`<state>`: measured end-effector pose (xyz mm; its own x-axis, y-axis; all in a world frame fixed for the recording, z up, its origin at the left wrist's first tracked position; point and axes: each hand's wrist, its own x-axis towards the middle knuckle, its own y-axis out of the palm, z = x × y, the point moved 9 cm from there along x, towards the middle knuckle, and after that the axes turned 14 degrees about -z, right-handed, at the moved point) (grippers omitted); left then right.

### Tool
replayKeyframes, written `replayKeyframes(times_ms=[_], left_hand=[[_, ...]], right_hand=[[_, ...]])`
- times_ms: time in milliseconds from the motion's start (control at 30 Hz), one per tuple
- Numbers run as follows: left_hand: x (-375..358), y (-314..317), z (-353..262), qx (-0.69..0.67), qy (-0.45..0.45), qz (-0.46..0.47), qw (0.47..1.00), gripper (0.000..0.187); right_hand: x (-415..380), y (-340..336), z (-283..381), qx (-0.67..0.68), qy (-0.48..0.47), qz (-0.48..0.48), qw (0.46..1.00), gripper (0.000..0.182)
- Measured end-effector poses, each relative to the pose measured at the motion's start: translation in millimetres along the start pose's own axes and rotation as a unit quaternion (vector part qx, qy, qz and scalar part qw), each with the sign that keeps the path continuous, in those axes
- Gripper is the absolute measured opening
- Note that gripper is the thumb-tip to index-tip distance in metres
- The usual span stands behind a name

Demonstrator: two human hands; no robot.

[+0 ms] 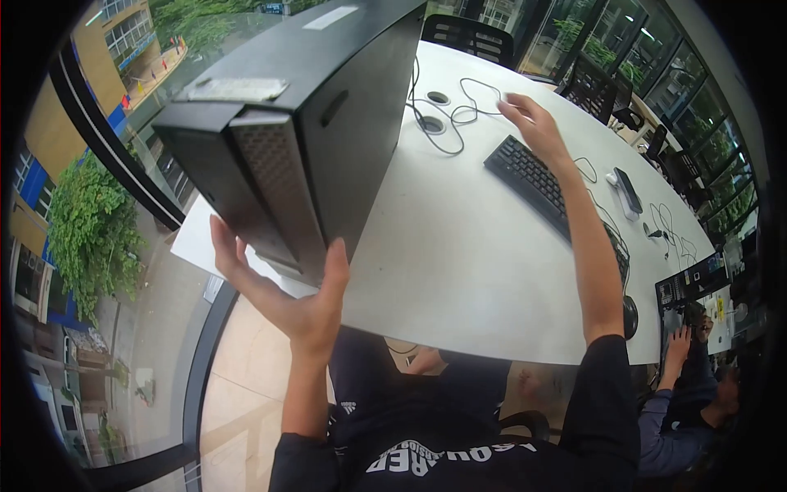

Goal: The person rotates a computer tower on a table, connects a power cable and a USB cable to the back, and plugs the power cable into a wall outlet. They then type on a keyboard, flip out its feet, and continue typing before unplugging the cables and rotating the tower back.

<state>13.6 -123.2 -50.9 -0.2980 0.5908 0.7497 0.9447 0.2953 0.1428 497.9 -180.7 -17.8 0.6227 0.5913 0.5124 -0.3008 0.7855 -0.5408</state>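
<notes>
A large black computer tower (352,123) stands at the left of the white table (443,262), its narrow end with a mesh grille facing me. My left hand (299,299) grips the lower part of this end, thumb on the right side and fingers round the left. Above the far end of a black keyboard (533,182), my right hand (537,127) reaches out with loosely bent fingers, thumb and forefinger a little apart. A thin black cable (475,111) curves beside its fingertips; I see no firm hold on it.
Two round cable holes (430,125) lie behind the tower. A mouse (630,317), a black-and-white device (625,193) and loose cables are at the right. Another person (684,426) sits there by a screen. Glass windows border the left; a mesh chair (467,39) stands beyond the table.
</notes>
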Motion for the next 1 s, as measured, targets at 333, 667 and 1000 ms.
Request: replayKeyframes(times_ms=[333, 667, 1000], left_hand=[[21.1, 14.2, -25.2, -0.050, 0.001, -0.045, 0.998, 0.102], [13.0, 16.0, 1.9, 0.025, -0.053, -0.090, 0.994, 0.108], [33.7, 24.7, -6.7, -0.047, -0.047, -0.048, 0.997, 0.126]], right_hand=[[128.5, 193.5, 68.1, 0.343, 0.087, 0.078, 0.932, 0.063], [124.2, 170.0, 134.2, 0.479, 0.136, 0.121, 0.859, 0.057], [87.1, 131.9, 151.5, 0.483, 0.221, 0.053, 0.845, 0.062]])
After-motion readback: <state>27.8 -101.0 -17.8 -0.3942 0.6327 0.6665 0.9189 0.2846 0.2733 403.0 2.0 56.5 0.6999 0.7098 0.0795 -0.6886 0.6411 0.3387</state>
